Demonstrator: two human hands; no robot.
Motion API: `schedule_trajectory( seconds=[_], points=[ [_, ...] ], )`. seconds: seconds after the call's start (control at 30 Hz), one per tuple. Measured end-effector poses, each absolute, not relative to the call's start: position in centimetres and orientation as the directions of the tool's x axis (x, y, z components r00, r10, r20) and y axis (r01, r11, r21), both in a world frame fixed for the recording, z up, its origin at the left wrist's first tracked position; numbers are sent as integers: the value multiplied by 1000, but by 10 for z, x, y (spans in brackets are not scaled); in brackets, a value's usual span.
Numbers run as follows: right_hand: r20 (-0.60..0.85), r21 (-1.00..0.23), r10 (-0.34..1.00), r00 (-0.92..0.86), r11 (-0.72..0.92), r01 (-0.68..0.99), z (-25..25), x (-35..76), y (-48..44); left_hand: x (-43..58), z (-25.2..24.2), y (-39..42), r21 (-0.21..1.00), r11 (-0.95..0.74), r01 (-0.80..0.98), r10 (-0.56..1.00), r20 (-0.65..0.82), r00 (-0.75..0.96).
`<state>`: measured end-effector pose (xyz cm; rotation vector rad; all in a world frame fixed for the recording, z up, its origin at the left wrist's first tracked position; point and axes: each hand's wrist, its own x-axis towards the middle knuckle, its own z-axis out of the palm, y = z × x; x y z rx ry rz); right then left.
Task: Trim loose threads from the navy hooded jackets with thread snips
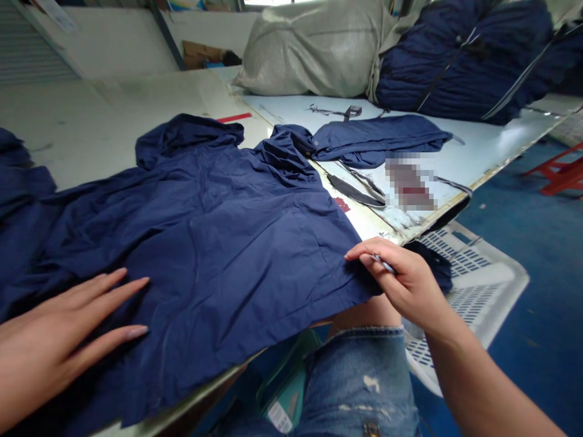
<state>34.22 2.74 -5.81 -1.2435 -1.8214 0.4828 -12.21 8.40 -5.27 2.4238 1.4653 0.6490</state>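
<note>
Two hands on a navy garment: left hand flat, grip open; right hand grip closed on a small metal tool at its hem.

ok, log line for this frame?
left hand flat on navy garment | right hand at hem, holding small tool | white crate beside leg

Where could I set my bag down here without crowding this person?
Try the pale tabletop beyond the navy jacket, bordered by its hood and the grey sack. A narrower gap runs between the folded navy piece and the big navy bundle. It's crowded by the right hand, where dark strips and the jacket's hem reach the table edge.
</note>
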Motion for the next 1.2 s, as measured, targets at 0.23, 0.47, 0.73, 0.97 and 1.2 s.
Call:
schedule_trajectory(
  seconds=[0.23,0.47,0.73,0.97,1.2],
  points=[
    [422,-710,882,-210,465,529,-46,326,33,57,-17,50,483,-655,581,667,7,745],
    [155,-932,979,-135,191,308,-62,338,37,55,-19,68,635,-492,596,662,-171,729],
    [245,-811,966,-82,251,529,-47,333,28,117,-7,103,702,-531,476,611,-73,789],
    [216,-717,972,-91,221,661,-47,341,18,120,-40,104,694,-543,472,646,-13,763],
    [213,-676,971,-109,227,702,-42,342,15,124,-47,98,643,-609,464,636,46,771]
  ],
)
